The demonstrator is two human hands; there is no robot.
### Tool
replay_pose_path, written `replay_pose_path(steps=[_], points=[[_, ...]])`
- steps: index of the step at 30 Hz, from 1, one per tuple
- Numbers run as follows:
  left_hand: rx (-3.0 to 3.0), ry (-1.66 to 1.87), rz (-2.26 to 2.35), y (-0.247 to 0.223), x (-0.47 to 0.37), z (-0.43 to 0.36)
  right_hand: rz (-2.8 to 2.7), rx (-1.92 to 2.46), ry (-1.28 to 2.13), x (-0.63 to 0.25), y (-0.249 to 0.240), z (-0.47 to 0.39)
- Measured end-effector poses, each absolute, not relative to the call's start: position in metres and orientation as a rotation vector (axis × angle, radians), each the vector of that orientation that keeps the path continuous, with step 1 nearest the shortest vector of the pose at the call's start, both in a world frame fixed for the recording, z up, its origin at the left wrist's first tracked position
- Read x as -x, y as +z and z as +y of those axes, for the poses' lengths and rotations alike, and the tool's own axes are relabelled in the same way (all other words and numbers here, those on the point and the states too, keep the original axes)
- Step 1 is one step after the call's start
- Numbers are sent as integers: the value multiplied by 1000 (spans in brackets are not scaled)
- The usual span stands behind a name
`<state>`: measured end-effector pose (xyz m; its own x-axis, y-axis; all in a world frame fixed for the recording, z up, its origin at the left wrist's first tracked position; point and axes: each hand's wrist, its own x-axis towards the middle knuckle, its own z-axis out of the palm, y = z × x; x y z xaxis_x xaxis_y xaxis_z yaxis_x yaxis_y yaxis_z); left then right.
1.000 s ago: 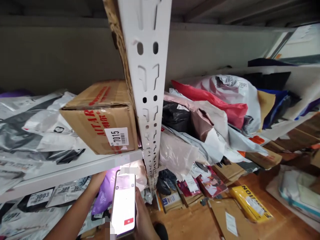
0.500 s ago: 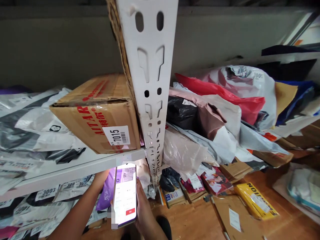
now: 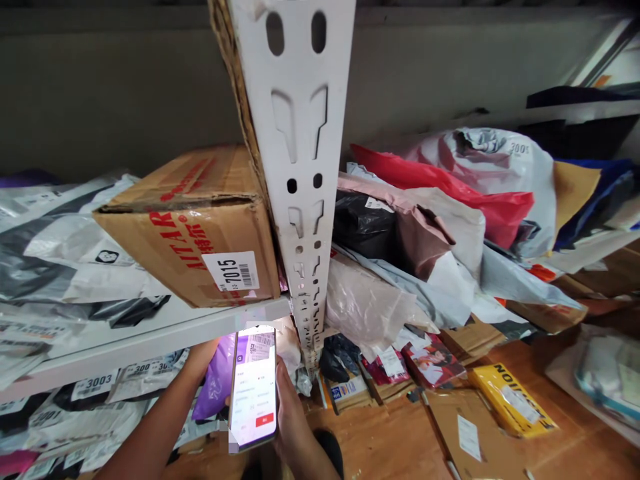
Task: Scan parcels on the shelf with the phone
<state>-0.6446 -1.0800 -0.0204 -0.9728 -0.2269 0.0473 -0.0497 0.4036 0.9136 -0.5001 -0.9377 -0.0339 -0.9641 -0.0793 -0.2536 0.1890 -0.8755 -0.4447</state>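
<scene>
My right hand (image 3: 295, 423) holds a smartphone (image 3: 253, 387) upright with its lit screen facing me, low in the view. Behind the phone, my left hand (image 3: 203, 357) reaches under the white shelf board and touches a purple plastic parcel (image 3: 216, 380) on the lower shelf; its fingers are hidden behind the parcel and the shelf edge. Just above both hands, a brown cardboard box (image 3: 200, 230) with red lettering and a label reading 7015 sits on the shelf.
A white perforated shelf upright (image 3: 300, 167) stands right in front of me. Grey and white mail bags (image 3: 65, 247) fill the left shelf. Red, black and pink bags (image 3: 430, 200) pile up on the right. A yellow parcel (image 3: 510, 400) and flat cardboard packages lie on the wooden floor.
The view has closed in on the shelf and shifted slightly. The phone has tipped a little to the right and its screen shows a different page. My left hand stays on the purple parcel.
</scene>
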Motion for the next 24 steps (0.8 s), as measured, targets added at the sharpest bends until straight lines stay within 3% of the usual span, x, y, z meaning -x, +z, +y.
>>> replay_pose_path(steps=[6, 13, 24], points=[[-260, -1664, -2491, -27, 647, -1086, 686, -316, -2905, 497, -28, -932], [-310, -1690, -2500, -38, 650, -1094, 623, 47, -2888, 484, 0, -915], [-237, -1639, -2526, -43, 651, -1095, 805, 5, -2853, 476, 7, -906]])
